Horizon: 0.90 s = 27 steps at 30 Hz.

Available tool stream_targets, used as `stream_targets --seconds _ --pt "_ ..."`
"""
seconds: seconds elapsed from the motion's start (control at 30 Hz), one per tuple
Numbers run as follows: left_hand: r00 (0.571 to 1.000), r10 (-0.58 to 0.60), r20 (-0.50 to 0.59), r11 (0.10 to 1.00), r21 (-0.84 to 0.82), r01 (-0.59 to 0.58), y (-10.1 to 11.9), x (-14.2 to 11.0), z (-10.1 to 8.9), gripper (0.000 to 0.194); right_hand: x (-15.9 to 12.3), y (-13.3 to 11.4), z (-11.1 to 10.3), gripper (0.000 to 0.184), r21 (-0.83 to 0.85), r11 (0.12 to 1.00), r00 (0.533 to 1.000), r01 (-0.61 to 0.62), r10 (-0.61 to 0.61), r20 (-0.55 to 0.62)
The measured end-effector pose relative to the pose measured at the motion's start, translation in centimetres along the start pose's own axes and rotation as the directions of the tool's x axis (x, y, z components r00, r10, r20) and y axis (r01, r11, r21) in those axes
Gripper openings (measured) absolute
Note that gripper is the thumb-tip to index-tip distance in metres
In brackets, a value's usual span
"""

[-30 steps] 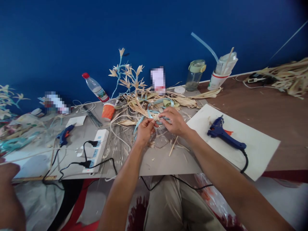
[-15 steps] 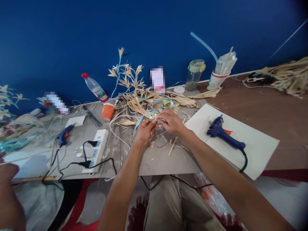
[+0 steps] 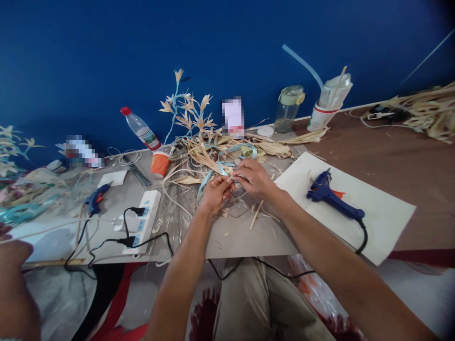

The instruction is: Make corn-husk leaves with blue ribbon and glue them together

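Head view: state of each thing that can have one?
Left hand: pinching small pale piece
Right hand: pinching it too
Glue gun on white sheet: lying, corded
Left glue gun: lying, corded
Power strip: two black plugs inserted
Red-capped bottle: closed
Green-lidded bottle: upright, closed

Craft workshop: glue guns [image 3: 333,201], dried plant strips [image 3: 275,148].

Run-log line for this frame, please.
left hand: closed on small pale piece | right hand: fingertips at same piece | nearby: blue ribbon, dried husks | glue gun: on white board
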State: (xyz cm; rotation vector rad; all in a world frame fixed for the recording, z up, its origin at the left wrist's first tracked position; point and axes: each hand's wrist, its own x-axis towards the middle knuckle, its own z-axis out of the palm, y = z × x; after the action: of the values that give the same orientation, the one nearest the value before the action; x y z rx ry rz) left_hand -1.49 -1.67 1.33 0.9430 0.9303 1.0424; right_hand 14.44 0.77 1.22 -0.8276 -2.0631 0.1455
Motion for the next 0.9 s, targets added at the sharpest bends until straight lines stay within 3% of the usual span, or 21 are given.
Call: stream_targets --seconds 0.27,0.5,0.9 --pt "0.996 0.084 -0.017 0.996 0.009 -0.084 -0.50 0.28 -0.34 0.027 -0.10 0.03 0.03 0.015 -0.029 0.999 1.000 -0.019 0.018 -0.007" --pt "0.986 0.167 0.007 0.984 0.061 -0.167 -0.86 0.36 -0.49 0.023 -0.11 0.03 -0.10 0.013 0.061 0.998 0.998 -0.035 0.038 -0.054" --pt "0.984 0.179 -0.007 0.971 0.162 -0.176 -0.71 0.37 -0.47 0.025 -0.19 0.12 -0.20 0.010 0.080 0.995 0.996 -0.059 0.064 -0.059"
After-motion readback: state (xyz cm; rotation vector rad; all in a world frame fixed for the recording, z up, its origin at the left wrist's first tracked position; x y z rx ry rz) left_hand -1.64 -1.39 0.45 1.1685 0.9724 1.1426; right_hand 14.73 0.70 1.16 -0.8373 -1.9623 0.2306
